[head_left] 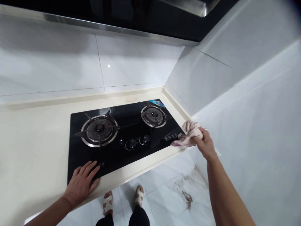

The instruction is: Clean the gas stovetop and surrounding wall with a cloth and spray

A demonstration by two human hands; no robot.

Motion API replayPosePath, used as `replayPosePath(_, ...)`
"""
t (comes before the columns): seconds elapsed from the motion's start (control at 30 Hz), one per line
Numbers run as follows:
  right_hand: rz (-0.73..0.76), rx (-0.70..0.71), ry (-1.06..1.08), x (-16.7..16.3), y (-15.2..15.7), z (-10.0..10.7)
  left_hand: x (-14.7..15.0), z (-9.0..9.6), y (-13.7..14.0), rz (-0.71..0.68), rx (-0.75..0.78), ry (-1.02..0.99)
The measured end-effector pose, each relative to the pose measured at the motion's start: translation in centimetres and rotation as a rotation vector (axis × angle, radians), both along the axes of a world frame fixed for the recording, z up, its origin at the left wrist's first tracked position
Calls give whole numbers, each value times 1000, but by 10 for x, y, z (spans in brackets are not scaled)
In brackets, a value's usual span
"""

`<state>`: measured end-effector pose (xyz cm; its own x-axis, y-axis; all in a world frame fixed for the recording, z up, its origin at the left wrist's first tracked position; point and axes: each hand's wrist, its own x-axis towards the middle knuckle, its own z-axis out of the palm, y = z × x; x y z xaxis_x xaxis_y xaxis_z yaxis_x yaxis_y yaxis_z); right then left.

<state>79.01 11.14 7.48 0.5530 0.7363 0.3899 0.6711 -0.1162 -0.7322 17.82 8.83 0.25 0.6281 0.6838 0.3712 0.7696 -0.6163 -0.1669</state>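
Observation:
A black glass gas stove (127, 135) with two burners is set into the cream countertop (30, 141). My left hand (82, 180) lies flat with fingers spread on the stove's front left corner. Its thumb side is by the counter's front edge. At the right end of the counter my right hand (205, 144) grips a pale pink cloth (190, 133). The cloth is bunched up, and its loose end touches the stove's front right corner. Two control knobs (138, 142) sit between the left burner (99, 128) and the right burner (153, 115).
A black range hood (141, 18) hangs over the stove. White tiled walls (134, 66) stand behind and to the right, with a raised counter lip along them. Below are my sandalled feet (139, 194) and a tiled floor with a brown stain (187, 198).

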Motion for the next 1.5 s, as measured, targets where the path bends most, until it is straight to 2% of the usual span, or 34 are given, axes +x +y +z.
replayPosePath(0.07, -5, -169, -142, 19, 13, -19, -5, -2, 3, -10, 11, 23)
replayPosePath(0.1, -32, -210, -199, 25, 17, -30, -7, -2, 3, -19, 16, 35)
replayPosePath(0.17, -95, -189, -289, 30, 17, -52, -6, -2, 2, -26, 28, 38)
replayPosePath(0.23, -29, -106, -365, 26, 8, -73, 9, 1, -3, -23, 34, 6)
replayPosePath(0.3, 207, -69, -455, 17, -4, -90, 45, 6, -10, -61, -7, -20)
replayPosePath(0.37, 447, -68, -527, 14, -14, -103, 99, 9, -13, -154, -107, -20)
replayPosePath(0.4, 519, -65, -555, 16, -16, -107, 130, 10, -12, -182, -168, -27)
replayPosePath(0.47, 557, -62, -570, 30, -16, -112, 191, 9, -5, -207, -264, -43)
replayPosePath(0.53, 561, -61, -564, 52, -12, -113, 239, 5, 7, -253, -322, -13)
replayPosePath(0.63, 530, -42, -580, 68, -9, -110, 277, -3, 25, -299, -337, 34)
replayPosePath(0.7, 545, -16, -588, 54, -15, -110, 284, -7, 31, -300, -327, 35)
replayPosePath(0.8, 653, -7, -550, 12, -28, -113, 282, -11, 32, -287, -313, 3)
replayPosePath(0.87, 724, -14, -521, -3, -34, -116, 281, -11, 31, -280, -314, -10)
replayPosePath(0.97, 756, 1, -522, 19, -30, -117, 283, -10, 31, -278, -313, -21)
replayPosePath(1.03, 670, -4, -564, 44, -25, -115, 284, -9, 32, -282, -307, -34)
replayPosePath(1.1, 561, -32, -618, 50, -23, -113, 285, -8, 32, -287, -303, -45)
replayPosePath(1.17, 537, -55, -640, 31, -27, -112, 285, -8, 32, -288, -303, -51)
replayPosePath(1.3, 656, -51, -581, -18, -39, -113, 285, -8, 31, -284, -304, -51)
replayPosePath(1.4, 713, -33, -580, 2, -37, -114, 285, -9, 31, -284, -299, -50)
replayPosePath(1.5, 604, -41, -633, 37, -31, -113, 285, -9, 31, -290, -300, -55)
